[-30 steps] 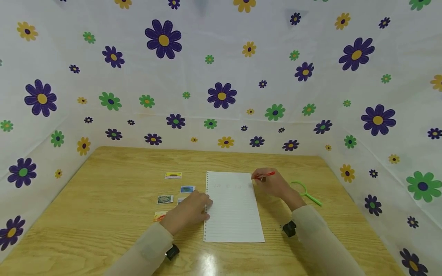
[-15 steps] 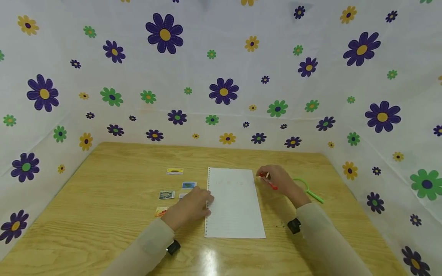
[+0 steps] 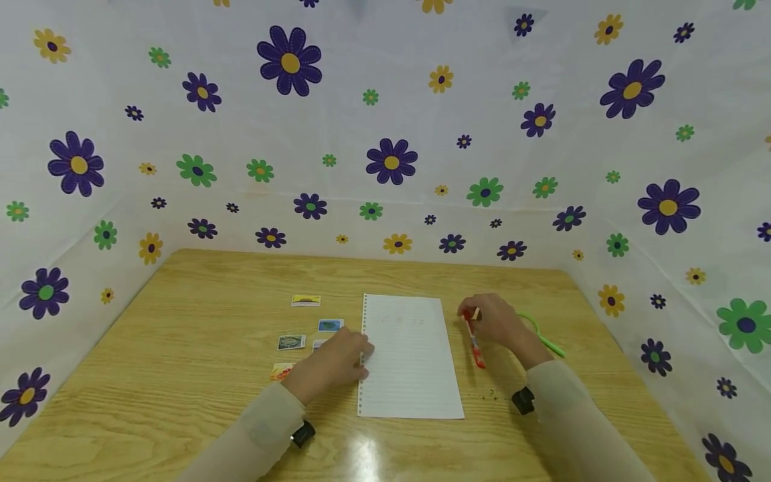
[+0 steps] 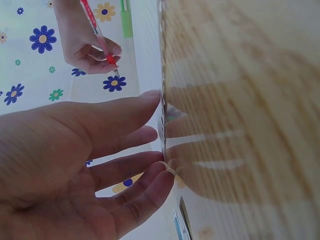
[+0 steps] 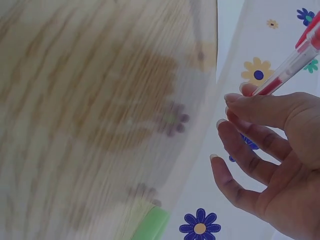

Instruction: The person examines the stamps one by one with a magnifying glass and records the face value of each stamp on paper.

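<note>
A sheet of lined paper [image 3: 412, 365] with punched holes down its left side lies on the wooden table, faint reddish writing near its top. My left hand [image 3: 334, 358] rests at the sheet's left edge; in the left wrist view its fingertips touch that edge with the fingers loosely bent. To the right of the paper, my right hand [image 3: 494, 321] pinches a red pen [image 3: 475, 348] between thumb and fingers. The pen has a clear barrel [image 5: 292, 65] and slants back toward the body. In the left wrist view its tip points down, clear of the paper.
Several small picture cards lie left of the paper: a yellow one [image 3: 306, 301], a blue one [image 3: 330, 325], a dark green one [image 3: 292, 342] and others partly behind the left hand. A green magnifying glass [image 3: 551, 346] lies beyond the right wrist. Flowered cloth [image 3: 385, 100] surrounds the table.
My right hand has moved away from the paper's top right corner, to the right. The red pen has swung from near level to pointing back toward the body. My left hand stays put.
</note>
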Demonstrator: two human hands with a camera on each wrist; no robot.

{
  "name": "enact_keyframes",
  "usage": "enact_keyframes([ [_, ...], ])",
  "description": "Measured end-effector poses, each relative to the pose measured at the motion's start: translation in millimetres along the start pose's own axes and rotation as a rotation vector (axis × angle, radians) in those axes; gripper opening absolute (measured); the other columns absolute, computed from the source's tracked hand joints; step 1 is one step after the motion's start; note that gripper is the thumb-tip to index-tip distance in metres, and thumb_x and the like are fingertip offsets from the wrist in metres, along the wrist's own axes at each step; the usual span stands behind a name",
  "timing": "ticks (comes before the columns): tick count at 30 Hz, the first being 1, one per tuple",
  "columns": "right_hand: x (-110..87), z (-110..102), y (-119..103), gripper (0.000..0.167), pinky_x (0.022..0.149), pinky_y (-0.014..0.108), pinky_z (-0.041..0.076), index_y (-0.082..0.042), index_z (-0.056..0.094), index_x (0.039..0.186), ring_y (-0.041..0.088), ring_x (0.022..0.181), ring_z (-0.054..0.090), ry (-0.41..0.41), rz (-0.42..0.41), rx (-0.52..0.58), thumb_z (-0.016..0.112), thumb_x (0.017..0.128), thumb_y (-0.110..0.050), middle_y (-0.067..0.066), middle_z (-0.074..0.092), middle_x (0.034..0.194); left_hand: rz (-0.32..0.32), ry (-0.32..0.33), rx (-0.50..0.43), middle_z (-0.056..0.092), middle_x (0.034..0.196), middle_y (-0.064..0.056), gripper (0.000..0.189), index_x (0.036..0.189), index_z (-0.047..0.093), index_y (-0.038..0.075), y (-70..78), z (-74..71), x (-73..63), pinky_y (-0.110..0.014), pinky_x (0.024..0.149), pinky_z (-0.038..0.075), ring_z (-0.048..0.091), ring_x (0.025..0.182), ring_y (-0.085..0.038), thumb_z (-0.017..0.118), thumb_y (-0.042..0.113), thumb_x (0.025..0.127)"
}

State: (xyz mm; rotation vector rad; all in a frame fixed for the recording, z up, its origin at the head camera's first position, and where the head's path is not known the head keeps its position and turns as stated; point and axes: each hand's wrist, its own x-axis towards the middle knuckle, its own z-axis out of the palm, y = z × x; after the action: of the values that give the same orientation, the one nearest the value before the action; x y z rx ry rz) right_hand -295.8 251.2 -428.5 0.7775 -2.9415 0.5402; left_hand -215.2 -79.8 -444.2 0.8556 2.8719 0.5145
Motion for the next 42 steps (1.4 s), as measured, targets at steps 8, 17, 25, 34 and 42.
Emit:
enact_keyframes([
  [8,-6.5,-3,6,0.024,0.075,0.041,0.058,-0.006,0.077,0.100,0.021,0.080,0.065,-0.032,0.030,-0.050,0.072,0.082,0.010,0.008,0.074,0.090,-0.036,-0.008,-0.036,0.072,0.113,-0.015,0.033,0.116,0.074,0.002,-0.2,1.2,-0.4,-0.044,0.090,0.051,0.058,0.101,-0.028,0.083,0.013,0.087],
  [17,-14.4,-3,12,0.032,0.074,0.039,0.056,-0.008,0.078,0.098,0.019,0.079,0.062,-0.056,0.044,-0.099,0.065,0.079,0.014,0.006,0.074,0.089,-0.040,-0.008,-0.046,0.072,0.121,-0.018,0.036,0.119,0.073,0.001,0.1,1.5,-0.4,-0.047,0.097,0.052,0.062,0.109,-0.033,0.083,0.013,0.087],
  [25,-17.4,-2,15,0.030,0.074,0.040,0.056,-0.010,0.077,0.095,0.019,0.077,0.059,-0.065,0.062,-0.117,0.066,0.080,0.013,0.005,0.074,0.088,-0.051,-0.008,-0.071,0.069,0.130,-0.021,0.039,0.123,0.073,0.001,0.8,1.2,-1.3,-0.049,0.104,0.052,0.062,0.118,-0.038,0.082,0.011,0.087],
  [34,-17.3,-2,16,0.027,0.075,0.041,0.057,-0.009,0.077,0.096,0.019,0.078,0.058,-0.076,0.088,-0.119,0.067,0.081,0.011,0.005,0.072,0.088,-0.036,-0.001,-0.046,0.073,0.117,-0.017,0.034,0.117,0.074,0.002,0.6,1.3,-0.5,-0.046,0.090,0.052,0.061,0.102,-0.029,0.083,0.012,0.086],
  [42,-15.6,-2,17,0.028,0.074,0.039,0.056,-0.010,0.077,0.098,0.020,0.078,0.057,-0.103,0.106,-0.119,0.065,0.082,0.010,0.005,0.072,0.090,-0.034,-0.007,-0.048,0.072,0.120,-0.018,0.033,0.116,0.074,0.002,0.9,0.2,-1.2,-0.046,0.091,0.052,0.059,0.102,-0.029,0.083,0.012,0.087],
])
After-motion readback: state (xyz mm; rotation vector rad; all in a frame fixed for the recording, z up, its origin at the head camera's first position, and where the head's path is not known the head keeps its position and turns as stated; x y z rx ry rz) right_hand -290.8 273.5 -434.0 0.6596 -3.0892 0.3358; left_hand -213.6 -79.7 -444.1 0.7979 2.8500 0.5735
